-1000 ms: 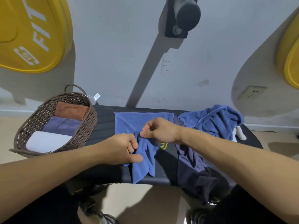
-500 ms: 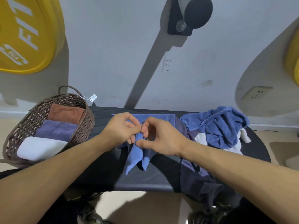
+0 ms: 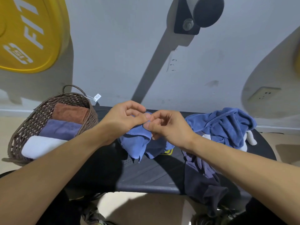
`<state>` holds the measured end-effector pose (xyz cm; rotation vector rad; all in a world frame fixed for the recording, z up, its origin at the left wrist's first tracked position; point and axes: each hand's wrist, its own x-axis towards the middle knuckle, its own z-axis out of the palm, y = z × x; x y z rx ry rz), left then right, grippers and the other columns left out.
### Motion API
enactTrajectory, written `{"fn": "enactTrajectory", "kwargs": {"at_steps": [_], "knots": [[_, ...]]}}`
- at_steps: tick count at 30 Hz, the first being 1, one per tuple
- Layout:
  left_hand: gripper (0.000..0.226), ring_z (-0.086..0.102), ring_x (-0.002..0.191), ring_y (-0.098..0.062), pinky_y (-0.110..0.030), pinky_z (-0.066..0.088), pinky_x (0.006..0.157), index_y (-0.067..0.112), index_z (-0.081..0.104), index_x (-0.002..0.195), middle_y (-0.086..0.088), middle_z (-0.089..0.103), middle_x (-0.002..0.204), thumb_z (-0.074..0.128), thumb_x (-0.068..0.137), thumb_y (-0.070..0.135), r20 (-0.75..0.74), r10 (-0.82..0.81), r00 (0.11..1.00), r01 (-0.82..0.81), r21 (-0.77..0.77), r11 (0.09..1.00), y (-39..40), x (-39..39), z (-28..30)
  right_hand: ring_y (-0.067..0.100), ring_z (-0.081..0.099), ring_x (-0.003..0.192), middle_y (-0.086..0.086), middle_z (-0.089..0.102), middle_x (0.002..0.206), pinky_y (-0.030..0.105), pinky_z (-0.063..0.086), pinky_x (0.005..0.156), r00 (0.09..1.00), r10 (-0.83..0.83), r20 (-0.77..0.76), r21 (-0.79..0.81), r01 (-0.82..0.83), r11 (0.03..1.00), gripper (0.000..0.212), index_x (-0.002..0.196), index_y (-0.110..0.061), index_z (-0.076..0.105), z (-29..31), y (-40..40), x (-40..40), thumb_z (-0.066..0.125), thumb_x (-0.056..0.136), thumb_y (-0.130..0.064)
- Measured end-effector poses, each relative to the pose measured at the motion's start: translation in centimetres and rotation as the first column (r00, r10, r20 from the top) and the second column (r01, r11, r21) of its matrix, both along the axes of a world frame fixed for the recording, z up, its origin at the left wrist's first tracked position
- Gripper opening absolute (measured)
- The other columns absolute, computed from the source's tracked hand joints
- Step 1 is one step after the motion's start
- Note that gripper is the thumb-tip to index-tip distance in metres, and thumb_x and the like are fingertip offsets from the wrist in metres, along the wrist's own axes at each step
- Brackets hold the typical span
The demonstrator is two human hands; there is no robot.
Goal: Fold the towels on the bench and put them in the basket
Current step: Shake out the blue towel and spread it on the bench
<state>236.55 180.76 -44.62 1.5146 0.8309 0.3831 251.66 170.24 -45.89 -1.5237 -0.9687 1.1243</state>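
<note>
A blue towel (image 3: pixel 139 143) lies bunched on the middle of the black bench (image 3: pixel 146 172). My left hand (image 3: pixel 123 119) and my right hand (image 3: pixel 167 125) meet above it, each pinching its upper edge between thumb and fingers. At the bench's left end stands a brown wicker basket (image 3: pixel 32 120) holding a folded rust towel (image 3: pixel 69 112), a folded purple towel (image 3: pixel 60 129) and a folded white towel (image 3: pixel 40 146). On the right of the bench lie a crumpled blue towel (image 3: pixel 224 125) over a white one (image 3: pixel 250 138), and a dark purple towel (image 3: pixel 201 174) hanging over the front edge.
A grey wall rises right behind the bench, with a yellow weight plate (image 3: pixel 27 33) at the upper left and a black bar holder (image 3: pixel 199 13) at the top. A wall socket (image 3: pixel 263 93) sits at the right. The beige floor shows below the bench's front edge.
Both hands have carried the blue towel's near edge up and away from me toward its far edge. The towel, earlier spread flat with a corner hanging down, is now bunched under my hands.
</note>
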Motion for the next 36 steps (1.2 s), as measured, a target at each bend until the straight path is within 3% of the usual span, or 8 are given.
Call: {"fn": "enactTrajectory", "kwargs": {"at_steps": [7,11,15,19,23,26,30,36], "knots": [[0.041,0.074,0.09,-0.025,-0.038,0.058,0.085,0.016,0.065,0.107,-0.01,0.075,0.099,0.081,0.069,0.017,-0.053,-0.234,0.971,0.237,0.071,0.969,0.2,-1.3,1.8,0.025,0.058,0.071,0.017,0.065,0.079,0.03,0.055,0.061,0.985,-0.054,-0.164,-0.062,0.044,0.997,0.009,0.088,-0.005,0.07,2.0,-0.5,1.4,0.071,0.09,-0.014],[0.026,0.073,0.095,-0.022,-0.03,0.056,0.088,0.016,0.069,0.103,-0.006,0.077,0.097,0.081,0.08,0.018,-0.064,-0.275,0.959,0.28,0.104,0.954,0.8,-2.1,2.1,0.02,0.055,0.066,0.014,0.062,0.077,0.033,0.052,0.067,1.0,0.022,0.014,-0.083,-0.02,0.996,0.011,0.09,-0.007,0.071,2.9,-0.7,1.8,0.071,0.09,-0.017],[0.016,0.073,0.086,-0.006,-0.02,0.057,0.074,0.03,0.075,0.091,0.008,0.077,0.089,0.07,0.083,0.043,-0.191,-0.238,0.952,0.291,0.336,0.896,1.5,-2.9,2.7,0.02,0.05,0.072,0.01,0.058,0.08,0.032,0.049,0.071,0.979,0.189,0.072,-0.13,-0.179,0.975,0.013,0.09,-0.009,0.069,4.1,-1.4,2.0,0.061,0.097,-0.017],[0.027,0.065,0.065,0.001,-0.014,0.048,0.059,0.032,0.073,0.08,0.009,0.074,0.072,0.064,0.078,0.056,-0.184,-0.259,0.948,0.308,0.333,0.891,1.0,-2.7,2.9,0.016,0.049,0.082,0.005,0.052,0.083,0.047,0.051,0.083,0.93,0.305,0.206,-0.117,-0.286,0.951,0.036,0.092,0.001,0.059,4.4,-2.1,0.5,0.048,0.102,-0.032],[0.044,0.041,0.047,0.0,-0.01,0.032,0.045,0.019,0.067,0.063,0.011,0.05,0.05,0.059,0.08,0.059,-0.179,-0.259,0.949,0.307,0.332,0.892,0.1,-2.1,2.5,0.022,0.054,0.086,0.014,0.056,0.09,0.052,0.05,0.091,0.921,0.371,0.118,-0.144,-0.354,0.924,0.066,0.108,0.006,0.056,3.8,-2.9,-1.3,0.059,0.09,-0.057],[0.063,0.024,0.047,-0.007,-0.014,0.021,0.043,0.012,0.043,0.053,0.007,0.027,0.051,0.058,0.084,0.064,-0.208,-0.274,0.939,0.333,0.351,0.875,0.2,-2.2,2.7,0.035,0.052,0.076,0.03,0.057,0.083,0.054,0.048,0.084,0.893,0.445,0.071,-0.179,-0.427,0.886,0.043,0.104,0.015,0.054,3.1,-3.2,-1.4,0.067,0.093,-0.025],[0.066,0.028,0.051,-0.009,-0.023,0.023,0.047,0.014,0.043,0.056,0.007,0.031,0.053,0.058,0.074,0.075,-0.343,-0.334,0.878,0.446,0.331,0.832,1.3,-2.9,2.7,0.015,0.043,0.063,0.009,0.04,0.068,0.02,0.045,0.063,0.853,0.521,-0.038,-0.272,-0.511,0.816,0.02,0.09,0.005,0.055,3.2,-3.7,-0.6,0.064,0.096,-0.013],[0.044,0.044,0.046,0.0,-0.009,0.033,0.046,0.023,0.062,0.06,0.014,0.053,0.05,0.068,0.079,0.062,-0.495,-0.471,0.73,0.59,0.108,0.8,2.3,-3.5,1.5,0.027,0.056,0.086,0.013,0.057,0.095,0.031,0.057,0.074,0.764,0.607,-0.218,-0.488,-0.624,0.61,0.01,0.108,-0.011,0.061,3.4,-4.2,1.5,0.057,0.099,-0.016]]}}
